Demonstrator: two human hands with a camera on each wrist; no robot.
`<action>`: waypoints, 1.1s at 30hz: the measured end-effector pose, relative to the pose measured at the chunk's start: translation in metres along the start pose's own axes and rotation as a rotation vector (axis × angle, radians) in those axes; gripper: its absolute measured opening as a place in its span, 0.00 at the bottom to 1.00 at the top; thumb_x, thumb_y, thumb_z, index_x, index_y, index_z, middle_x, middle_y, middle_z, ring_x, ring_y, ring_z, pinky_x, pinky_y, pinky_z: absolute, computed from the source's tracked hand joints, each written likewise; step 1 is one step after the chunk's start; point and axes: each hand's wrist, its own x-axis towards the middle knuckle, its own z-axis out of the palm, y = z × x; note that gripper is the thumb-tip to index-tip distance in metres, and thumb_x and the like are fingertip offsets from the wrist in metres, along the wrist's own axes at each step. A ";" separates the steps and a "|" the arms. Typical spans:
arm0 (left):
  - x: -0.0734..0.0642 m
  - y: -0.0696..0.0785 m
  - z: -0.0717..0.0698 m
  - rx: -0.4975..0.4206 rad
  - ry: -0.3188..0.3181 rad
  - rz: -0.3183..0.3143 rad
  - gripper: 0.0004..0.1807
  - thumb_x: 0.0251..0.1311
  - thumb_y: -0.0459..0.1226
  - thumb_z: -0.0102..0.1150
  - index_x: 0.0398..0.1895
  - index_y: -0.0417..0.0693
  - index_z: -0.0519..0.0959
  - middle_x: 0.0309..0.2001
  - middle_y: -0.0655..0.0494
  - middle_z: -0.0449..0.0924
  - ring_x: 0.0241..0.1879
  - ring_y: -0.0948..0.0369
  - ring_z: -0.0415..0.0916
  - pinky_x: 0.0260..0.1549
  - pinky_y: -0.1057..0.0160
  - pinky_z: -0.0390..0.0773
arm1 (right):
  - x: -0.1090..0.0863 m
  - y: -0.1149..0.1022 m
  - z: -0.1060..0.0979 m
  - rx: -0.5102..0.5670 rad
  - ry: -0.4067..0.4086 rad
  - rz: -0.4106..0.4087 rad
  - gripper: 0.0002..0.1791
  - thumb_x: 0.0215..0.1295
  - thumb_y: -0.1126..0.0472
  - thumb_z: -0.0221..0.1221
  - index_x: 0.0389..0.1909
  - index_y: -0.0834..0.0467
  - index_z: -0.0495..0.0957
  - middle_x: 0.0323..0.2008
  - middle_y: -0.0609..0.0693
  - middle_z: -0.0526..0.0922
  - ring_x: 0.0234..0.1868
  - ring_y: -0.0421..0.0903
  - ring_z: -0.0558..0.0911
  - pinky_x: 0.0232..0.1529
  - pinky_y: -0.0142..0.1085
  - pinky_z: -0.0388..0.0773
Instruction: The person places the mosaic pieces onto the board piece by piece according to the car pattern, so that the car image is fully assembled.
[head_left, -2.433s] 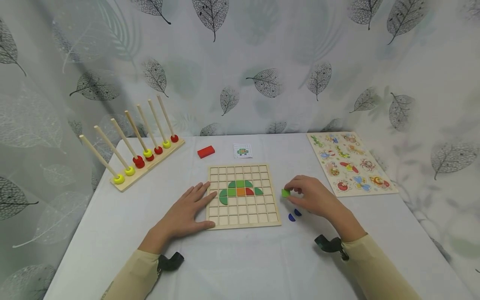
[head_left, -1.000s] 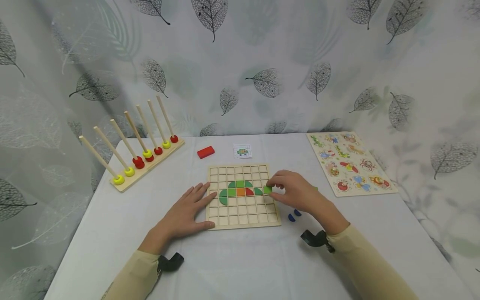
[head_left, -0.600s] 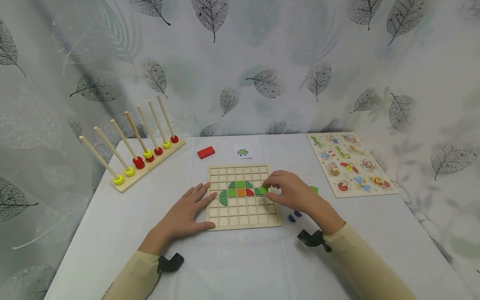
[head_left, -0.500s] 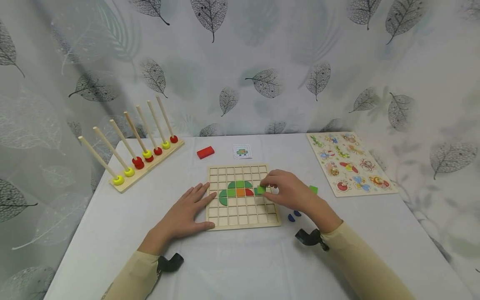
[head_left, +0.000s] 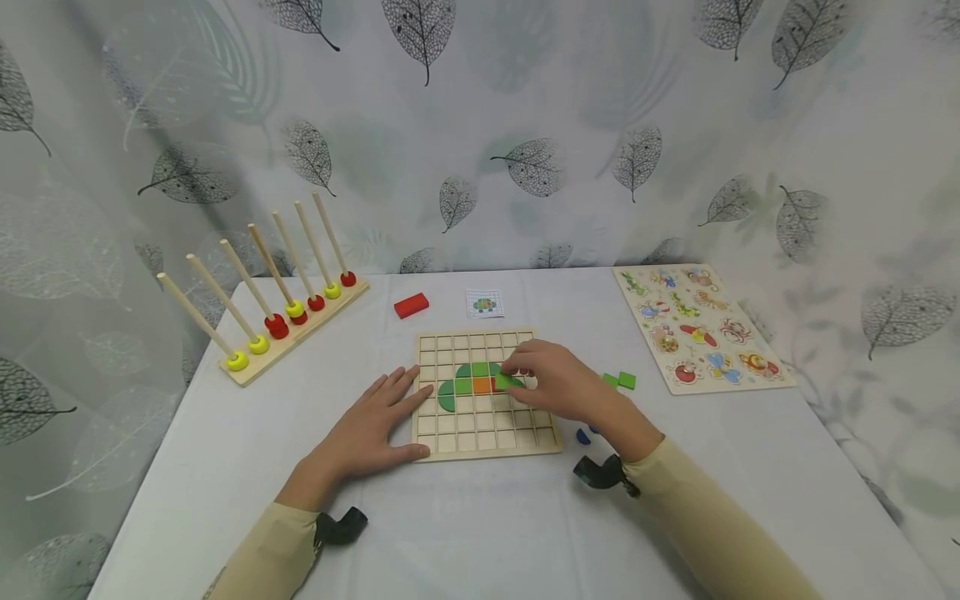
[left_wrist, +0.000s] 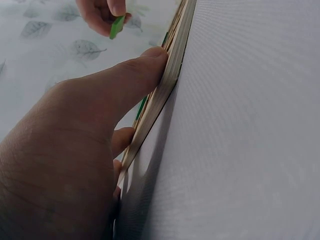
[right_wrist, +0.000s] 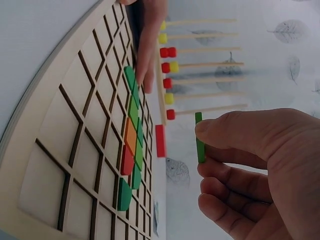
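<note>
A green tile [head_left: 503, 381] hovers above the gridded board [head_left: 486, 422].

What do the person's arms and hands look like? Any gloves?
No gloves: the left hand and right hand are bare. The long sleeves are beige, and at each wrist a curved black piece sticks out.
</note>
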 end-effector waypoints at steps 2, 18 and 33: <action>0.000 0.000 0.000 0.000 0.004 0.005 0.53 0.63 0.71 0.62 0.87 0.58 0.63 0.88 0.51 0.48 0.87 0.49 0.41 0.83 0.46 0.46 | 0.002 0.000 0.002 0.006 0.006 -0.025 0.13 0.69 0.57 0.74 0.52 0.55 0.90 0.47 0.45 0.86 0.46 0.45 0.82 0.47 0.40 0.83; 0.001 0.000 0.000 -0.003 0.001 0.010 0.54 0.63 0.71 0.63 0.87 0.58 0.63 0.88 0.51 0.47 0.87 0.49 0.41 0.83 0.47 0.45 | 0.018 -0.007 0.014 0.057 -0.012 -0.042 0.11 0.69 0.58 0.75 0.50 0.54 0.91 0.43 0.43 0.86 0.44 0.49 0.83 0.45 0.38 0.81; 0.000 0.000 -0.001 0.002 0.002 0.005 0.53 0.64 0.70 0.62 0.87 0.59 0.63 0.88 0.51 0.48 0.86 0.49 0.42 0.83 0.46 0.47 | 0.028 -0.013 0.030 0.056 -0.033 -0.038 0.12 0.68 0.57 0.75 0.50 0.53 0.91 0.44 0.42 0.86 0.45 0.45 0.81 0.48 0.37 0.81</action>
